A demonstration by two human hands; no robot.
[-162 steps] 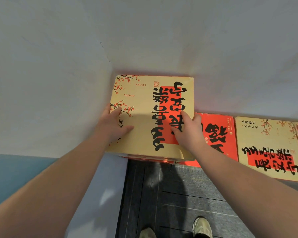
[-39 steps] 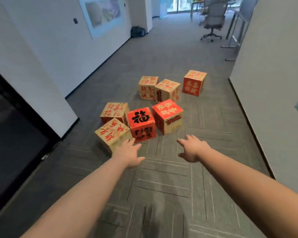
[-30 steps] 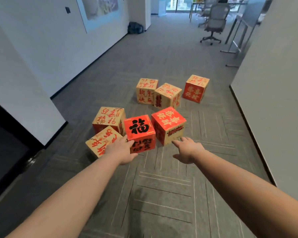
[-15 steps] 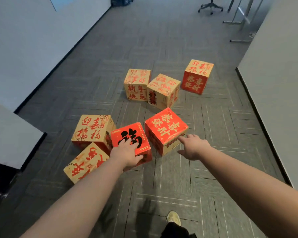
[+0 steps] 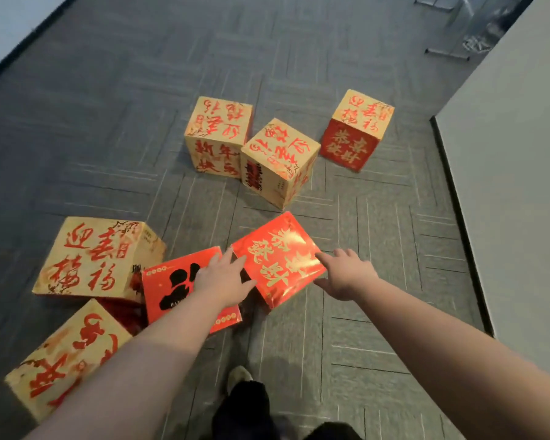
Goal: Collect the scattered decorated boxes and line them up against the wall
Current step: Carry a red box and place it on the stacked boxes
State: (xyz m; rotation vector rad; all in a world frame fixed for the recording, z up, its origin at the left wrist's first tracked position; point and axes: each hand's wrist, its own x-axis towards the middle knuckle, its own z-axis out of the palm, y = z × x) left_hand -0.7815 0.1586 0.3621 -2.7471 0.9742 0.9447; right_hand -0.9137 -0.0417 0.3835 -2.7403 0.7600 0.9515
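Note:
Several decorated cardboard boxes lie scattered on the grey carpet. A red box with gold writing sits between my two hands. My left hand reaches with straight fingers to its left edge, over a red box with a black character. My right hand reaches with straight fingers to its right corner. To the left lie a gold box with red writing and another gold box nearer me. Farther off stand two gold boxes and a red-sided box.
A white wall with a dark skirting runs along the right side. Metal furniture legs stand at the top right. My shoe and dark trouser leg show at the bottom. Open carpet lies between the boxes and the wall.
I have walked up to the boxes and leaned over them. Both hands have reached forward to the sides of the red box with gold writing.

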